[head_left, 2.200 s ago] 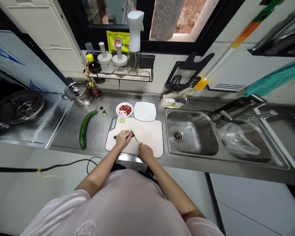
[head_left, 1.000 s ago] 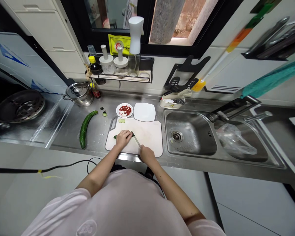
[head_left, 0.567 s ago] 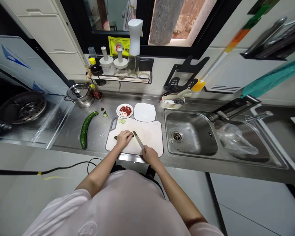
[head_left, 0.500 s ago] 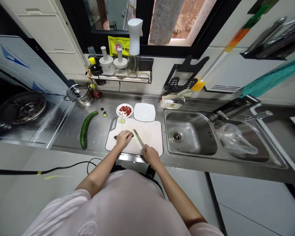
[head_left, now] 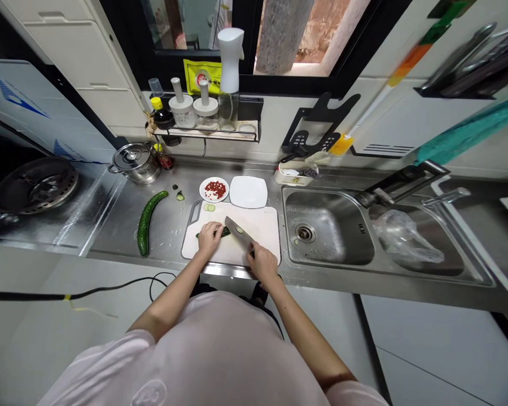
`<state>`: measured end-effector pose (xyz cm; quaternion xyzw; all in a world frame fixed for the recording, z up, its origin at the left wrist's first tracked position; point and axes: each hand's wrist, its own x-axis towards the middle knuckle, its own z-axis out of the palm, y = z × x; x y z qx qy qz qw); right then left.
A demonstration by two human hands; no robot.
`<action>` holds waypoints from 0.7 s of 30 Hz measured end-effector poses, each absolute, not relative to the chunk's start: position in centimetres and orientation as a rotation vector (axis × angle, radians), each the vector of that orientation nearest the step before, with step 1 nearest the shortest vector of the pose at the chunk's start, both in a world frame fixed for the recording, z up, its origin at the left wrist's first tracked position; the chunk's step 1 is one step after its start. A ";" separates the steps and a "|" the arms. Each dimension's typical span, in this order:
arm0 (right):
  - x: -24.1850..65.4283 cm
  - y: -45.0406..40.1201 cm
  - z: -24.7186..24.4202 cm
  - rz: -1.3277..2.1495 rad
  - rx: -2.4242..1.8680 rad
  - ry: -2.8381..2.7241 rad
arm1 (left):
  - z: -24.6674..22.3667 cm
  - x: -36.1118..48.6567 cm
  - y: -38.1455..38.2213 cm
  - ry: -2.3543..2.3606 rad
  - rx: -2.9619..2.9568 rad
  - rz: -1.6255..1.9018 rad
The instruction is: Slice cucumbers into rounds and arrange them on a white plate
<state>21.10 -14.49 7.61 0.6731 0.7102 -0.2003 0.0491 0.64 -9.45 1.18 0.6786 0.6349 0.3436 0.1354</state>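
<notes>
On the white cutting board, my left hand is closed on a dark green cucumber whose cut end sticks out to the right of the fingers. My right hand grips a kitchen knife by its handle, the blade slanting up and left beside that end. A pale cucumber slice clings to the flat of the blade. Two cut slices lie at the board's upper left. Left of the board rests a whole cucumber, with small cucumber end pieces near it.
Behind the board stand a plate of chopped red pieces and a white square plate. A lidded pot is at the back left. The sink lies to the right, with a plastic bag in its second basin.
The knife has turned so its broad side shows, with a slice on it. My left hand has shifted slightly left, exposing more of the cucumber.
</notes>
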 end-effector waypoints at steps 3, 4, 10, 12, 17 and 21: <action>21.2 -14.4 7.3 -0.540 2.050 2.188 | 1.8 0.8 -9.4 1.872 1.902 1.087; 21.2 -14.4 7.3 -0.521 2.046 2.197 | 2.1 0.9 -9.4 1.862 1.902 1.100; 21.0 -14.3 7.3 -0.473 2.034 2.198 | 3.5 3.0 -9.7 1.923 1.861 1.078; 20.9 -14.4 7.3 -0.452 2.035 2.213 | 3.8 3.6 -9.6 1.956 1.792 1.042; 20.8 -14.8 7.3 -0.389 2.012 2.274 | 4.1 3.8 -8.6 1.926 1.622 0.932; 20.8 -15.0 7.2 -0.362 1.995 2.289 | 3.5 3.1 -7.2 1.812 1.486 0.974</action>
